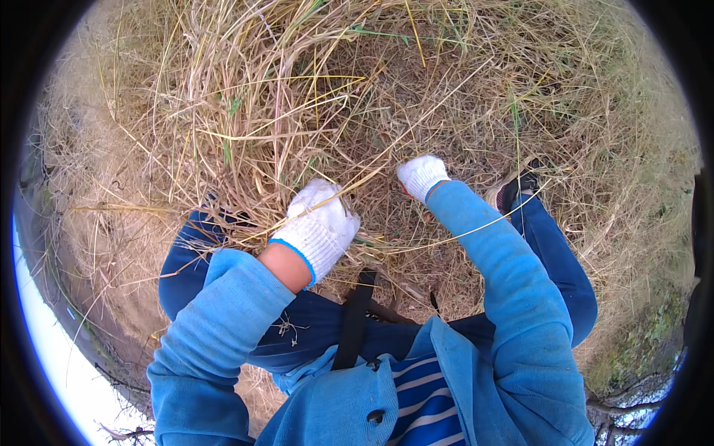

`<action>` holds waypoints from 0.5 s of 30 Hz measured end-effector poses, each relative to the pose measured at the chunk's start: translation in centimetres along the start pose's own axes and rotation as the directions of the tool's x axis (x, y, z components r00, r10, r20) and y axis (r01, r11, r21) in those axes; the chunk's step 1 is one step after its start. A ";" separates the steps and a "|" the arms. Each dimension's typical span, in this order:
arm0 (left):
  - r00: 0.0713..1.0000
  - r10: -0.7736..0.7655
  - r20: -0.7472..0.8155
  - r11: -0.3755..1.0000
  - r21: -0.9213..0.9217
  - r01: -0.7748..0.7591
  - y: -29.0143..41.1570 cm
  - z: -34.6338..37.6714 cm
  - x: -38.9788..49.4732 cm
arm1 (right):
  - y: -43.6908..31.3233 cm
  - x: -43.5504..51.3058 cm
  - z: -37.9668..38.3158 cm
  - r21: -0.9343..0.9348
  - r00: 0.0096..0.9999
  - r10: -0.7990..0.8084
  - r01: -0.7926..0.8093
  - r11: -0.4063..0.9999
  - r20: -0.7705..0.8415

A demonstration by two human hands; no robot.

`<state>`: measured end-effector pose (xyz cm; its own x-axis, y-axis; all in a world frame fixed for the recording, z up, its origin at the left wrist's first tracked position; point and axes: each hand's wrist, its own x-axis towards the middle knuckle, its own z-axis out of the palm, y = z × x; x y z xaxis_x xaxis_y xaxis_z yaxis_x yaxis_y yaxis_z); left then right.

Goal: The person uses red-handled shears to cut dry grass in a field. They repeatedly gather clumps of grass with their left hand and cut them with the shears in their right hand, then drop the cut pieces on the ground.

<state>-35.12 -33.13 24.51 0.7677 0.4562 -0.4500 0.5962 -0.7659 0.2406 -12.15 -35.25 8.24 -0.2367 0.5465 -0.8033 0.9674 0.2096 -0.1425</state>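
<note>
A white knit work glove with a blue cuff edge covers my left hand (pixel 322 227). Its fingers curl around dry grass stalks (pixel 262 184), and loose stems cross the back of the glove. Farther right, my right hand (pixel 422 175), gloved the same way, is held low as a fist over the matted dry grass (pixel 446 128). A bit of red shows at its lower left edge. Its fingers face away from me, so whether something is in them is hidden.
Tall standing straw-coloured grass (pixel 223 67) rises ahead on the left. My bent knees in blue trousers (pixel 552 273) flank the work area, with a dark shoe (pixel 516 189) at the right. A black strap (pixel 357 320) hangs at my waist. Bare branches (pixel 630 410) show at the lower right rim.
</note>
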 end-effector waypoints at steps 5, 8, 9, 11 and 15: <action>0.996 0.083 -0.031 0.994 0.078 -0.081 -0.1 0.0 -0.2 | 1.1 -1.6 0.8 0.161 0.999 0.021 -0.028 0.987 0.040; 0.996 0.083 -0.021 0.995 0.049 -0.081 0.0 -0.5 -0.3 | 1.6 -1.5 1.7 0.457 0.992 0.050 -0.099 0.884 0.117; 0.996 0.080 -0.027 0.996 0.039 -0.079 0.1 -0.7 -0.3 | 1.7 -1.3 2.1 0.557 0.991 0.055 -0.112 0.823 0.118; 0.996 0.085 -0.013 0.996 0.039 -0.084 0.2 -1.2 -0.2 | 1.5 -0.7 2.7 0.698 0.997 0.027 -0.072 0.713 0.075; 0.996 0.085 0.021 0.996 0.039 -0.086 0.3 -1.6 -0.3 | 0.7 1.4 2.7 0.887 0.984 0.013 -0.166 0.430 0.177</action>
<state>-34.75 -32.78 26.05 0.8107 0.3798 -0.4455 0.5183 -0.8194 0.2448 -11.59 -36.52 5.49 -0.2045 0.3967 -0.8949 0.5357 -0.7198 -0.4415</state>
